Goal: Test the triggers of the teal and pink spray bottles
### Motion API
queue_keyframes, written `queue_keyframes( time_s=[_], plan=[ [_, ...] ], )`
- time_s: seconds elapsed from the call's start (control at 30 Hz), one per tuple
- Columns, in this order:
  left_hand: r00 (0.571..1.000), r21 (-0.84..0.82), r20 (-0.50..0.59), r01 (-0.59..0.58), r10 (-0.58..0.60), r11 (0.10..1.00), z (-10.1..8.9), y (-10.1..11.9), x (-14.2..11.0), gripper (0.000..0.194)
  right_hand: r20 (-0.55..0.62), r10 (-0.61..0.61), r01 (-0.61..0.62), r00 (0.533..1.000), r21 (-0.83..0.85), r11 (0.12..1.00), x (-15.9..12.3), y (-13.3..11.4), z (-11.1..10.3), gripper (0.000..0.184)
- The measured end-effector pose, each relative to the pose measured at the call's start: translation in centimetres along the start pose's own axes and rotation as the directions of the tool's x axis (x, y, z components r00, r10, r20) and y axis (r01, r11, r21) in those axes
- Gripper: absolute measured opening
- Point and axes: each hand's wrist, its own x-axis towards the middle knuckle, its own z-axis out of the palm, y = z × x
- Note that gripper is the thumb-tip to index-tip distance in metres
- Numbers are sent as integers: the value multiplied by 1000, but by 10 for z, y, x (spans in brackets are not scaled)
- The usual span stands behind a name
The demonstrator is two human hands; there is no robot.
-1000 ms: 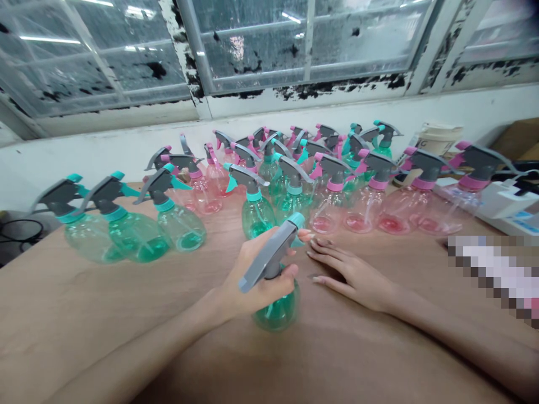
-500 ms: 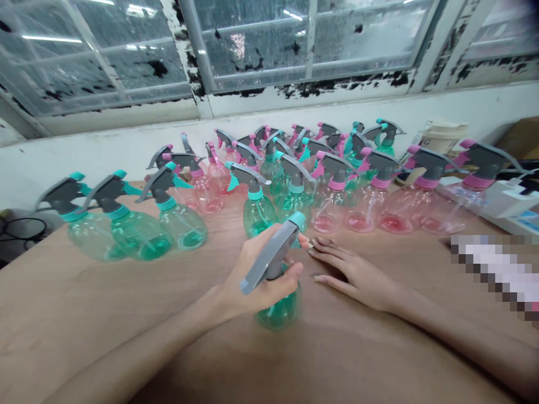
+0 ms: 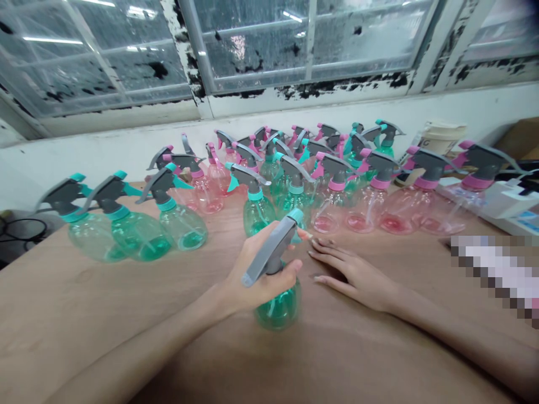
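Observation:
My left hand is wrapped round the neck of a green spray bottle with a grey head and a turquoise nozzle. The bottle stands on the wooden table, its nozzle pointing away from me, with green liquid inside. Part of its neck and trigger is hidden by my fingers. To the right, my right hand lies flat on the table with its fingers stretched out, holding nothing. Just beyond my left hand stands another green spray bottle.
Three green spray bottles stand at the left. Several pink spray bottles line the right, with more pink and green ones behind. A white bucket and a white device are at the back right. A pixelated patch covers something at the right edge.
The spray head in my left hand has tipped slightly, its nozzle a little higher and further left in view. My right hand has stayed in place.

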Motion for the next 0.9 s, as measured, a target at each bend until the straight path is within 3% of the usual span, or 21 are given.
queue_keyframes(
  time_s=[0.1, 0.4, 0.9],
  plan=[
    [1000, -51, 17, -15, 16, 999, 0, -1, 0, 35, -1, 1, -1, 1000, 0, 1000, 0, 0, 0, 60],
    [1000, 19, 13, -28, 28, 999, 2, -2, -4, 43, -41, -16, 18, 999, 53, 998, -1, 1, 1, 58],
    [1000, -25, -1, -20, 20, 999, 4, -4, -6, 42, -24, -3, 4, 1000, 30, 1000, 0, 0, 0, 59]
  ],
)
